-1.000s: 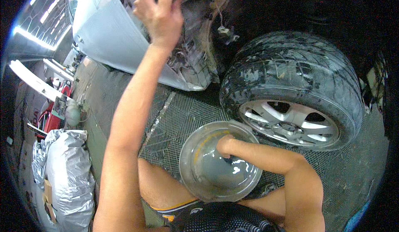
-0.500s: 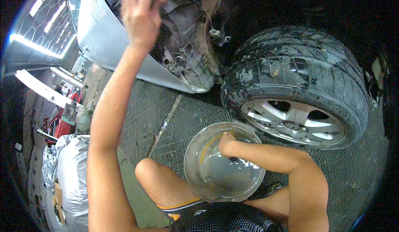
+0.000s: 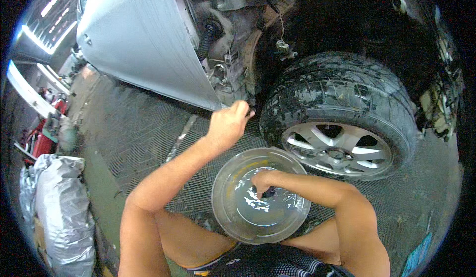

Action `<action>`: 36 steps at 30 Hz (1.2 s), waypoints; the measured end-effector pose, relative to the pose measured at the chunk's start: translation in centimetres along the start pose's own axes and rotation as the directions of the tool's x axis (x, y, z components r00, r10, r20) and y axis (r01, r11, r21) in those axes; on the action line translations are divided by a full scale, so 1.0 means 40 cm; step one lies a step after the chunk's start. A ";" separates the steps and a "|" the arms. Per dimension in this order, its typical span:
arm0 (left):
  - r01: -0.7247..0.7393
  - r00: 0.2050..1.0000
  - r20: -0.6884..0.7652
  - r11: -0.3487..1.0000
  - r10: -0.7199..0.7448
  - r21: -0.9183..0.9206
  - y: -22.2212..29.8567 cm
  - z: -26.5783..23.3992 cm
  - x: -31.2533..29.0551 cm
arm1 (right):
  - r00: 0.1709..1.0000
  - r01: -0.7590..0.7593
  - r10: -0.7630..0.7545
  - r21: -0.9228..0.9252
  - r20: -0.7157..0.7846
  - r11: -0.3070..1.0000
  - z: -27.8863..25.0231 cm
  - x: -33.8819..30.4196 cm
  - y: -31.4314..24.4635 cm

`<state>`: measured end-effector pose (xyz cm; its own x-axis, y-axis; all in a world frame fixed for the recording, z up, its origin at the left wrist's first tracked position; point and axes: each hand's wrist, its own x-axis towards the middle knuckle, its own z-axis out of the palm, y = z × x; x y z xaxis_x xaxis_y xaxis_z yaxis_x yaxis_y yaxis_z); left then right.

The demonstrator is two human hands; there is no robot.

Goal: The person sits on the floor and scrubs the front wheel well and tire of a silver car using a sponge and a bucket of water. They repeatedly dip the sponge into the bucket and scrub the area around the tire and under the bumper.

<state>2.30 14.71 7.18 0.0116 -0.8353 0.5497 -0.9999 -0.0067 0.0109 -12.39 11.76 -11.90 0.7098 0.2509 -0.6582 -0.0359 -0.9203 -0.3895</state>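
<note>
My left hand (image 3: pixel 229 126) is closed in a loose fist in the air, between the lower corner of the silver car door (image 3: pixel 148 44) and the basin. Something small and dark shows by its fingertips, too little to name. Down inside a round clear plastic basin (image 3: pixel 220 215) of cloudy water, my right hand (image 3: pixel 262 180) has its fingers curled and pointing downward. A dark shape lies at those fingers, half under the rippled water, and its kind is hidden. The basin stands between my legs, close to the car wheel (image 3: pixel 337 113) with its silver spoked rim and wet, dirty tyre.
Above the tyre opens the bare wheel arch, with a dangling wire and connector (image 3: pixel 283 48) and a black corrugated hose (image 3: pixel 207 39). A silver cover (image 3: pixel 64 212) drapes something at the left. Ridged matting (image 3: pixel 144 118) lies on the floor; something blue (image 3: pixel 416 254) is at lower right.
My left hand has come down and to the right, away from the exposed car body toward the basin. My right hand has shifted slightly left in the water, and the view has tilted.
</note>
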 end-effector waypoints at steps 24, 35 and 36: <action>0.433 0.901 0.273 0.666 -0.337 -0.607 0.040 0.266 -0.145 | 0.994 0.066 0.044 0.887 -0.097 0.457 0.009 -0.236 -0.137; 0.436 0.899 0.328 0.674 -0.291 -0.597 0.038 0.266 -0.143 | -0.091 -0.410 0.032 0.066 -0.995 0.910 -1.005 -0.770 -0.168; 0.456 0.889 0.340 0.667 -0.307 -0.590 0.030 0.268 -0.144 | -0.073 -0.470 -0.073 -0.030 -0.995 0.882 -0.985 -0.742 -0.146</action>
<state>0.98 13.60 -4.92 0.3156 -0.9272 0.2017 -0.6585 -0.0610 0.7501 -5.53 -2.15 35.29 0.6504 -0.2496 0.7174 -0.3439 -0.9389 -0.0149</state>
